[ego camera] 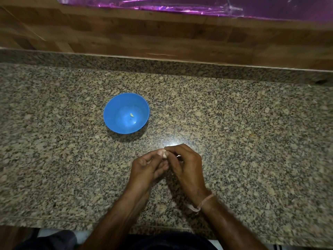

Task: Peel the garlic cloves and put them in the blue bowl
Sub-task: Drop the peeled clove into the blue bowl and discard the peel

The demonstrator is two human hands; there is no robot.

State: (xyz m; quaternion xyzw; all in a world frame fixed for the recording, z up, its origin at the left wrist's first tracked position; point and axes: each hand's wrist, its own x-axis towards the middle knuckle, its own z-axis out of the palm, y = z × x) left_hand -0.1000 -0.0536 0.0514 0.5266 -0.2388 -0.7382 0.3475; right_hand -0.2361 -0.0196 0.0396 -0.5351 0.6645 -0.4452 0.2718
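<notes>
Just below the middle of the frame, the left hand [146, 168] and the right hand [185, 166] meet above a speckled granite counter [252, 141]. Between them sits a pale garlic clove [164, 153], pinched by the left thumb and fingertips from the left side while the right thumb and forefinger close on its upper right edge. The rest of the right hand's fingers are curled inward, and a small pale scrap shows just beside its knuckles; what it is cannot be told. A thin pink band [201, 202] circles the right wrist. Up and to the left of the hands, well apart from them, a blue bowl [115, 121] stands upright on the counter, with one small peeled clove [131, 115] lying near the centre of its floor. Along the top of the frame runs a wooden wall [162, 33], and above it a strip of shiny purple film [180, 6].
</notes>
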